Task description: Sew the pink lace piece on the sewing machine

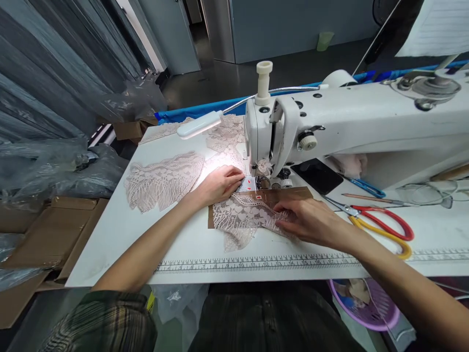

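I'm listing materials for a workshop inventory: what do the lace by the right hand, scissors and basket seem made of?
Lace: thin, matte textile, fiber unclear; openwork flowers and loose-looking strands show.
Scissors: probably steel blades, given their grey metallic look; smooth red and yellow handles, perhaps plastic or coated metal.
Basket: likely smooth molded plastic, from its even purple color and perforated wall.

The sewing machine (351, 117) suggests a workshop.

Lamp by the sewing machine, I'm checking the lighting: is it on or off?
On: the lace beside the left hand, near the lamp, is brightly lit.
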Demonstrator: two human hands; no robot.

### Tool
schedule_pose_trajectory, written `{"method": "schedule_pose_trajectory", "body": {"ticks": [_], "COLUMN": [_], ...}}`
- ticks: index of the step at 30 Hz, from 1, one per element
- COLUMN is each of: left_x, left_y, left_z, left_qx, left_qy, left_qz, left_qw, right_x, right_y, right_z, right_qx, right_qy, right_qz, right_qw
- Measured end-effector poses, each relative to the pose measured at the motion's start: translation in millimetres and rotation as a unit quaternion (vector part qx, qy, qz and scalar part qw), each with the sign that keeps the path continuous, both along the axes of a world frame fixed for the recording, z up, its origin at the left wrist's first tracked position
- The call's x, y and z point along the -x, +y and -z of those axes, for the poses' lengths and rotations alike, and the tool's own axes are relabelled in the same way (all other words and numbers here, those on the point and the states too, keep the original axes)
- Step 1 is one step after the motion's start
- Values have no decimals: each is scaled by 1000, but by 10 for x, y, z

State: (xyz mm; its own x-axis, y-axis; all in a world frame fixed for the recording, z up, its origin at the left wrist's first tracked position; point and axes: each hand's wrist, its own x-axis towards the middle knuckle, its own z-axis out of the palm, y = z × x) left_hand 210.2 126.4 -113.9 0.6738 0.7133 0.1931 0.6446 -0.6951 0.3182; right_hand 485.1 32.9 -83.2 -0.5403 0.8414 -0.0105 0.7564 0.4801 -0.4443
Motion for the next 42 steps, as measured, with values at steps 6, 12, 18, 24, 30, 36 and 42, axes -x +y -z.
{"method": "schedule_pose_trajectory", "body": {"ticks": [6,12,18,24,30,36,42], "left_x": [1,-89,-167,-17,48,43,98], "left_y": [-38,-85,-126,-227,-539,-610,-522], "left_z": [-20,-149,-153,-167,-100,-279,-303], "left_qx": [-50,-63,-56,-41,32,116,19], "left_qy": [75,140,161,63,-30,-56,-25], "left_qz": [9,51,27,9,8,34,-57], "left_qw": [996,987,985,997,999,991,998], "right_x": [-30,-116,-37,256,93,-155,-116], "right_y": [-228,-529,-317,-163,-213,142,500], "right_z": [7,-65,-46,59,119,25,79], "right_qx": [-77,51,-15,-78,-46,183,47], "right_qy": [-64,9,-23,-89,-123,86,38], "right_qz": [-7,-136,37,143,136,91,197], "right_qw": [995,989,999,983,982,975,979]}}
